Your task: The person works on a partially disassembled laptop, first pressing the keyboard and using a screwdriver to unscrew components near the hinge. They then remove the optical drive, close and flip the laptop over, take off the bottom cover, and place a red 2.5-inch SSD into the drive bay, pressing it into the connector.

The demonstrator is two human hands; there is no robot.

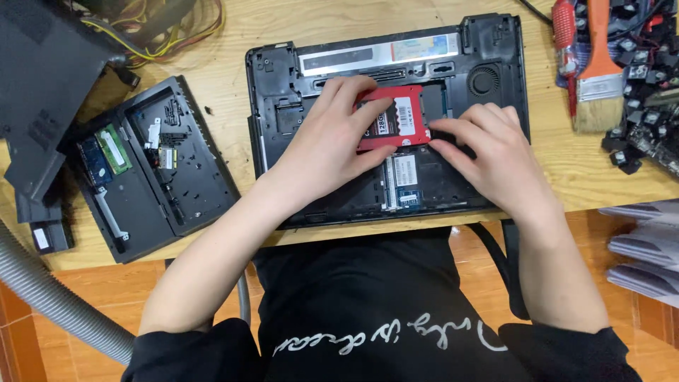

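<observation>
Pale wooden desk (212,78) fills the only view we have, the head camera looking straight down, with orange floor tiles showing below its near edge.

At the middle of the desk lies a black laptop chassis (495,49), underside up and its cover off, so that the fan, memory slots and drive bay are bare. Over the bay sits the thin red rectangular drive with a white label (403,117), tilted a little, its long axis running roughly left to right across the chassis. Our left hand (325,141) comes in from the near left and lies on the drive's left part; the fingers are curled over its far and near edges, pinching it, thumb along the near side. Our right hand (495,152) comes from the near right — its fingers are held close together and bent, the tips touching the drive's right near corner. So the drive lies between the two hands, just ahead of both sets of fingertips, and the left hand has the fuller hold.

Toward the left edge of the desk rests a second, smaller opened black laptop base (184,184) with green memory boards showing, and a dark lid beside it. Near the far right corner lie a wooden-handled paintbrush (600,78), a red-handled screwdriver (564,28) and a heap of loose black keys.
</observation>
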